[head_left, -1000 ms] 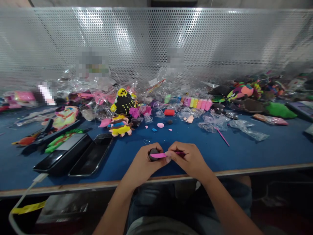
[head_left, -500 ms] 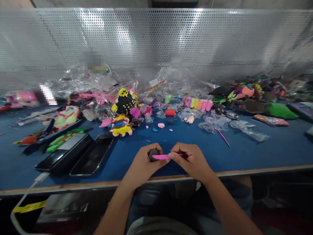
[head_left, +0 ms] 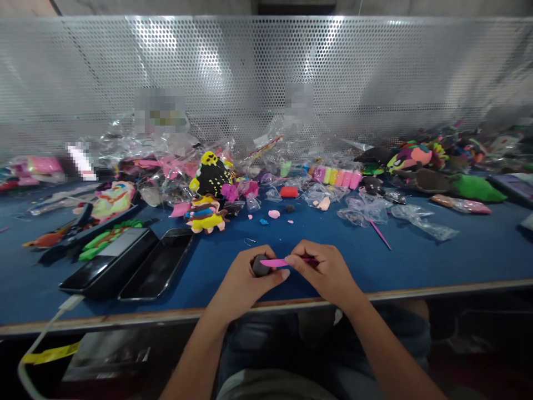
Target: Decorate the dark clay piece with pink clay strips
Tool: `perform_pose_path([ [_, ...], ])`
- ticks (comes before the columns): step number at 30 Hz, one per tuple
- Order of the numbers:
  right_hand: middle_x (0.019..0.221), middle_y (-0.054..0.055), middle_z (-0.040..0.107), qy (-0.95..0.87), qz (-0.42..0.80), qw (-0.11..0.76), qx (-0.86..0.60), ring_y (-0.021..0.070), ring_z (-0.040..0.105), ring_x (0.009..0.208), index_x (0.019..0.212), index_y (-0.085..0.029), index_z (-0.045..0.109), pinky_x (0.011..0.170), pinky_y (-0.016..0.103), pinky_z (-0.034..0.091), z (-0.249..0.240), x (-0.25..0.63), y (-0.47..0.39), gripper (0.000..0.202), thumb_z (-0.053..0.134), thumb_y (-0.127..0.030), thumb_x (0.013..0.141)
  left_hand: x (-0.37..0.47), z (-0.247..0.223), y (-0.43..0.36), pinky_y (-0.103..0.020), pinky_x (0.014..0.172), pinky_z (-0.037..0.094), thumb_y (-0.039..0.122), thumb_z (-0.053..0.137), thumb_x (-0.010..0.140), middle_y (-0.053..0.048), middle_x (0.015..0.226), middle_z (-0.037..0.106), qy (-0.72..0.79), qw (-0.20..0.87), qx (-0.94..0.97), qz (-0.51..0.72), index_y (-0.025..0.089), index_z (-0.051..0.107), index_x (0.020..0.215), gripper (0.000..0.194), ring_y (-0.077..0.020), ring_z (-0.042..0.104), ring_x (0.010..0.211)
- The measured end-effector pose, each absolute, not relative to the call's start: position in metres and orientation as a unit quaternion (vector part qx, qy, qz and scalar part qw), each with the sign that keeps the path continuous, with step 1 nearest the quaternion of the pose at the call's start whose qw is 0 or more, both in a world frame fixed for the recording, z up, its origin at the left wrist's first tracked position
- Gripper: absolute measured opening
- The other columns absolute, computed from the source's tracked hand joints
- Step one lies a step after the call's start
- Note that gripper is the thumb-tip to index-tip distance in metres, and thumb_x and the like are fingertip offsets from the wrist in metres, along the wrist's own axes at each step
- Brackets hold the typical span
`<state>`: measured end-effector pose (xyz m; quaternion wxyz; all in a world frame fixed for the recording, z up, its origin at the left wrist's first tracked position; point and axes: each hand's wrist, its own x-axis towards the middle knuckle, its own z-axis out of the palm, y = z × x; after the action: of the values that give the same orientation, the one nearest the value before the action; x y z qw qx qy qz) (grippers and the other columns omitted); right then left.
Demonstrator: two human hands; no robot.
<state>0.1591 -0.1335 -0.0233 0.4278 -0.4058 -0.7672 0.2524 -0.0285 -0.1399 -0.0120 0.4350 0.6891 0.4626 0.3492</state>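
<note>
Near the table's front edge, my left hand (head_left: 246, 279) is wrapped round a dark grey lump of clay (head_left: 260, 266). My right hand (head_left: 323, 269) pinches a pink plastic knife (head_left: 273, 263), whose blade points left and lies against or just over the grey lump. Beyond my hands are small bits of clay: a pink one (head_left: 273, 214), a blue one (head_left: 264, 221) and a dark one (head_left: 290, 208). A red block (head_left: 288, 192) sits behind them.
Two dark phone-like devices (head_left: 156, 266) lie at the left, with a white cable (head_left: 41, 328). Clay figures (head_left: 207, 216) and plastic bags (head_left: 366, 208) crowd the back. A pink stick (head_left: 380, 233) lies at the right. The table's front edge (head_left: 416, 293) is close.
The knife's blade has risen slightly, away from my left thumb, and lies higher across the grey lump. My left thumb now shows apart from the blade.
</note>
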Motion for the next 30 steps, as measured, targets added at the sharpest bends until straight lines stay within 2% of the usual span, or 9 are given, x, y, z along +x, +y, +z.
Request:
perform_pose_path([
  [5,0.058,-0.004,0.052,-0.762,0.247,0.444,-0.401,0.0081,0.042,0.052,0.072,-0.018,0.059,0.051,0.022,0.031,-0.0235,0.1608,-0.1340,0.029,0.055,-0.038,0.093,-0.0280,-0.0112,-0.1400,-0.022,0.052,0.024,0.038,0.068,0.078,0.006,0.061,0.037,0.466,0.435,0.686,0.351,0.017,0.050,0.069,0.029,-0.0080,0.031,0.058],
  [11,0.064,-0.002,0.060,-0.785,0.258,0.412,-0.383,0.0091,0.048,0.056,0.073,-0.019,0.062,0.055,0.022,0.035,-0.0246,0.1604,-0.1334,0.026,0.056,-0.036,0.092,-0.0276,-0.0119,-0.1403,-0.022,0.052,0.023,0.036,0.068,0.078,0.006,0.061,0.038,0.453,0.451,0.682,0.354,0.017,0.049,0.068,0.028,-0.0078,0.031,0.057],
  [18,0.058,-0.004,0.054,-0.768,0.236,0.434,-0.408,0.0085,0.043,0.052,0.071,-0.019,0.059,0.052,0.022,0.032,-0.0229,0.1592,-0.1331,0.029,0.055,-0.038,0.092,-0.0286,-0.0107,-0.1408,-0.022,0.052,0.024,0.037,0.068,0.078,0.007,0.060,0.038,0.458,0.445,0.689,0.343,0.017,0.049,0.068,0.030,-0.0075,0.031,0.057],
  [26,0.059,-0.003,0.054,-0.759,0.232,0.459,-0.400,0.0089,0.044,0.052,0.071,-0.019,0.059,0.052,0.022,0.033,-0.0232,0.1612,-0.1347,0.030,0.054,-0.040,0.093,-0.0286,-0.0114,-0.1396,-0.023,0.053,0.023,0.038,0.068,0.078,0.007,0.061,0.035,0.459,0.443,0.684,0.354,0.017,0.046,0.068,0.032,-0.0079,0.029,0.057],
  [30,0.063,-0.003,0.058,-0.787,0.250,0.431,-0.364,0.0085,0.047,0.054,0.072,-0.019,0.060,0.054,0.021,0.034,-0.0230,0.1609,-0.1350,0.027,0.056,-0.035,0.092,-0.0291,-0.0122,-0.1401,-0.023,0.053,0.024,0.037,0.068,0.078,0.006,0.062,0.037,0.446,0.454,0.681,0.362,0.017,0.048,0.068,0.030,-0.0082,0.030,0.058],
])
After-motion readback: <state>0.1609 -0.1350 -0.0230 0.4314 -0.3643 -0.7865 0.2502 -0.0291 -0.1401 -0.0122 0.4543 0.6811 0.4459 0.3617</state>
